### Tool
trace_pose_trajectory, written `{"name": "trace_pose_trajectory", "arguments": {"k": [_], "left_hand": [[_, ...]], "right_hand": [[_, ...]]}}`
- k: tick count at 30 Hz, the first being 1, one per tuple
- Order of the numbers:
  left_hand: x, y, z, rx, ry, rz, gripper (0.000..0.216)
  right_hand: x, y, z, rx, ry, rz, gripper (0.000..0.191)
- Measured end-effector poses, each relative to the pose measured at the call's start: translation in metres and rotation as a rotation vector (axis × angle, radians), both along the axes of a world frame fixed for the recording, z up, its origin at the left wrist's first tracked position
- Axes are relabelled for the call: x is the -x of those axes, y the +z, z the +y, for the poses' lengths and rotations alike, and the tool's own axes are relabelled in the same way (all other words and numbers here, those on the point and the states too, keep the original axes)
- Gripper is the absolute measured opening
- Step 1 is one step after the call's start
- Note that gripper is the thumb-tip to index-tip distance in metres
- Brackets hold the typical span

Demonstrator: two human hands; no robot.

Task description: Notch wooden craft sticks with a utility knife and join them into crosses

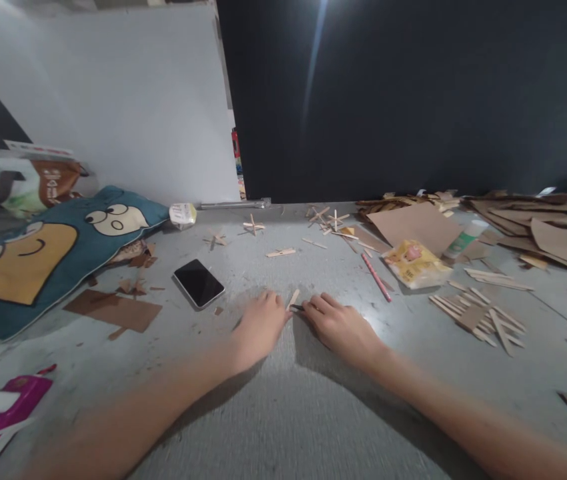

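Note:
My left hand (259, 327) rests on the grey floor with its fingers closed on a short wooden stick (293, 298) that pokes out past the fingertips. My right hand (336, 323) lies just to its right, fingers curled and pinched on a small dark tool (297, 307) whose tip meets the stick. The two hands almost touch. How much of the stick and tool lies under the fingers is hidden.
A black phone (198, 283) lies left of my hands. Further left are a blue cartoon bag (38, 257) and brown card scraps (116, 311). To the right lie a pink pencil (376, 277), a yellow packet (415, 263), a glue bottle (465, 239), several loose sticks (483, 317) and cardboard sheets (538, 223).

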State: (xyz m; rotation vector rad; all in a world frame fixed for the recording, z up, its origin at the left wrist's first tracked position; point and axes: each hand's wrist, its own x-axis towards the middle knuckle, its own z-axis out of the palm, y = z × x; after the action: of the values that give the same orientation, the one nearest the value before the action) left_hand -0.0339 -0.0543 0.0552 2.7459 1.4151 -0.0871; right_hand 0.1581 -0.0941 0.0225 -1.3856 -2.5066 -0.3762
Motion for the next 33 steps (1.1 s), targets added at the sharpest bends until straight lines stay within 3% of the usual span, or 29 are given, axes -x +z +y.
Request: {"name": "trace_pose_trajectory", "arguments": {"k": [4,6,9,12,15,18,23,28,30,33], "left_hand": [[-0.001,-0.004,0.004,0.006,0.025,-0.009,0.026],[0.000,-0.005,0.008,0.072,0.069,-0.149,0.022],[-0.003,-0.009,0.013,0.317,0.085,-0.629,0.032],[-0.009,-0.018,0.016,0.694,0.025,-1.101,0.047],[-0.014,-0.026,0.013,0.914,0.009,-1.292,0.051],[-0.015,-0.029,0.008,0.991,-0.012,-1.343,0.051],[-0.015,-0.028,0.006,1.004,-0.051,-1.336,0.048],[-0.015,-0.030,0.008,0.962,-0.068,-1.355,0.041],[-0.013,-0.031,0.010,0.801,-0.037,-1.329,0.041],[-0.007,-0.030,0.010,0.328,-0.049,-1.201,0.038]], "right_hand": [[0.000,0.000,0.001,-0.073,-0.005,0.048,0.021],[-0.001,0.001,0.001,-0.141,-0.001,0.148,0.031],[-0.006,0.003,0.003,-0.231,0.031,0.378,0.037],[-0.016,0.002,0.007,-0.262,0.104,0.458,0.035],[-0.026,-0.001,0.012,-0.267,0.172,0.377,0.030],[-0.032,-0.003,0.016,-0.239,0.216,0.298,0.031],[-0.029,0.000,0.019,-0.129,0.215,0.289,0.039],[-0.026,0.000,0.018,-0.124,0.195,0.382,0.037],[-0.028,-0.003,0.016,-0.128,0.214,0.460,0.037],[-0.034,-0.007,0.013,-0.138,0.267,0.677,0.039]]}}
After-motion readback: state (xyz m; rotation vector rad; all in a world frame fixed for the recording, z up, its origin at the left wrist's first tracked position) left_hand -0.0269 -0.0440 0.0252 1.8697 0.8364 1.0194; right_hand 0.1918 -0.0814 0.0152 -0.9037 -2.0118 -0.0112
